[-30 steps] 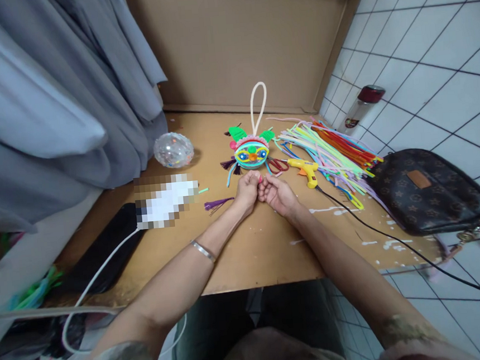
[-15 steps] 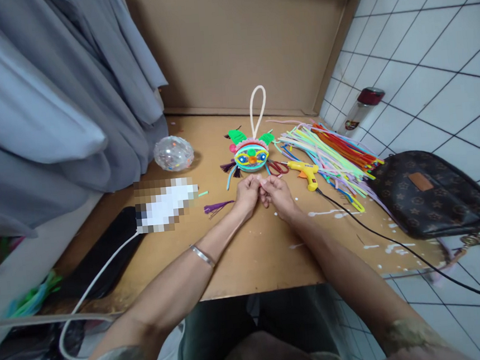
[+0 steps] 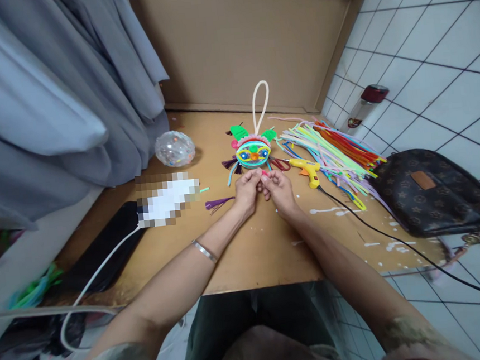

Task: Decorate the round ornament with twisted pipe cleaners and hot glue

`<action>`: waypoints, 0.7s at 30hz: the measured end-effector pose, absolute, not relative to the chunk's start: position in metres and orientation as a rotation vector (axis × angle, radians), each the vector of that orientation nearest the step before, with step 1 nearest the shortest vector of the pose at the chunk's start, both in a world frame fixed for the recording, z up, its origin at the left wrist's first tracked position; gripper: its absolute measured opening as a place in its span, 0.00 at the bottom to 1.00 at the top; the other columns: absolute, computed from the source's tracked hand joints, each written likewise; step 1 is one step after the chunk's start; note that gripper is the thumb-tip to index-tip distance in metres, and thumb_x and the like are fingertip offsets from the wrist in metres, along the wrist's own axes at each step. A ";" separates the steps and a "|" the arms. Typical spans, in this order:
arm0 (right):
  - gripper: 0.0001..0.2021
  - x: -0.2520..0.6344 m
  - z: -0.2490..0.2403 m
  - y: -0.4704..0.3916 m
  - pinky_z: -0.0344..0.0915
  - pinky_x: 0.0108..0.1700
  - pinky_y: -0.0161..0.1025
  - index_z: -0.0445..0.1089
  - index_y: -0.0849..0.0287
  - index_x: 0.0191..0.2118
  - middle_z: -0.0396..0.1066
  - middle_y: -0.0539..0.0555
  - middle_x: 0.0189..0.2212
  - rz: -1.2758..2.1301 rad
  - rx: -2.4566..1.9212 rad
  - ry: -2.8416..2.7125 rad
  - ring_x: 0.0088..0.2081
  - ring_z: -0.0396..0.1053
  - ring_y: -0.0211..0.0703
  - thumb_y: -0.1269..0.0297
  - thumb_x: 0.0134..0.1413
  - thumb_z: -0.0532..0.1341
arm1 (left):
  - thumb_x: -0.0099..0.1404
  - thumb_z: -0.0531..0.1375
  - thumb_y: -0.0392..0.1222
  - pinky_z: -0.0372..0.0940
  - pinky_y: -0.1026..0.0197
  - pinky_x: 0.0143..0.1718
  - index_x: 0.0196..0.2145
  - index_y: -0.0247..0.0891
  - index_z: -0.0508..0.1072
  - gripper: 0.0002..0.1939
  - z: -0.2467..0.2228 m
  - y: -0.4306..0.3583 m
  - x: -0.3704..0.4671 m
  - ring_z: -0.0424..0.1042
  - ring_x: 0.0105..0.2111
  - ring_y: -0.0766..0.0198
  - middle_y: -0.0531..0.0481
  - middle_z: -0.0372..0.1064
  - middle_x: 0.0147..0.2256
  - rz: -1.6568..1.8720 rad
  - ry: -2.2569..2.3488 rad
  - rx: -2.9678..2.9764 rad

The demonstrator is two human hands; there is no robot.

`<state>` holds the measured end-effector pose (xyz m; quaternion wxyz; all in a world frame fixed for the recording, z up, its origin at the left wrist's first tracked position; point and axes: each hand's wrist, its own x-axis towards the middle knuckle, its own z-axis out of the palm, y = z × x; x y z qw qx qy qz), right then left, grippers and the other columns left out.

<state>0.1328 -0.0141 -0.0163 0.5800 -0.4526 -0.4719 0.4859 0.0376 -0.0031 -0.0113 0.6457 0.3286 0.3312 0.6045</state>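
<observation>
My left hand (image 3: 247, 190) and my right hand (image 3: 278, 190) meet with closed fingertips over the front of the table. Between them a small pink-red piece (image 3: 265, 173), possibly a bit of pipe cleaner, peeks out; most of it is hidden by fingers. Just beyond lies a colourful lion-head ornament (image 3: 253, 152) with green ears, blue eyes and dark tassels. A white loop (image 3: 261, 106) rises from its top. Red-handled scissors (image 3: 281, 164) rest by its right side, partly covered. A purple tassel (image 3: 219, 204) lies left of my left hand.
A yellow glue gun (image 3: 308, 170) lies to the right, its black cord trailing off the table. Behind it spreads a pile of pipe cleaners (image 3: 333, 149). A brown handbag (image 3: 438, 196) and a red-lidded bottle (image 3: 366, 107) stand farther right. A clear ball (image 3: 175, 148) sits left.
Both hands stay together, and the fingers have shifted slightly, so more of the pink-red piece shows between them. The camera view has tilted a little; the things on the table lie as before.
</observation>
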 end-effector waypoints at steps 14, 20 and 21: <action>0.10 0.145 -0.017 -0.012 0.63 0.32 0.34 0.66 0.52 0.33 0.69 0.43 0.25 0.794 -1.105 -1.211 0.26 0.66 0.35 0.56 0.50 0.66 | 0.46 0.75 0.44 0.61 0.67 0.28 0.27 0.34 0.74 0.16 -0.016 -0.002 0.036 0.64 0.23 0.72 0.55 0.69 0.22 1.431 0.825 0.876; 0.06 0.146 -0.017 -0.013 0.66 0.38 0.38 0.68 0.52 0.34 0.71 0.46 0.28 0.710 -1.136 -1.278 0.30 0.69 0.40 0.59 0.51 0.64 | 0.46 0.74 0.38 0.66 0.66 0.33 0.33 0.36 0.74 0.18 -0.013 -0.003 0.036 0.69 0.27 0.70 0.56 0.71 0.27 1.480 0.789 0.909; 0.06 0.146 -0.017 -0.013 0.67 0.38 0.39 0.69 0.52 0.34 0.71 0.46 0.27 0.711 -1.145 -1.280 0.30 0.69 0.41 0.59 0.51 0.64 | 0.47 0.74 0.39 0.66 0.65 0.34 0.33 0.36 0.75 0.16 -0.013 -0.003 0.036 0.69 0.28 0.69 0.55 0.72 0.27 1.471 0.788 0.931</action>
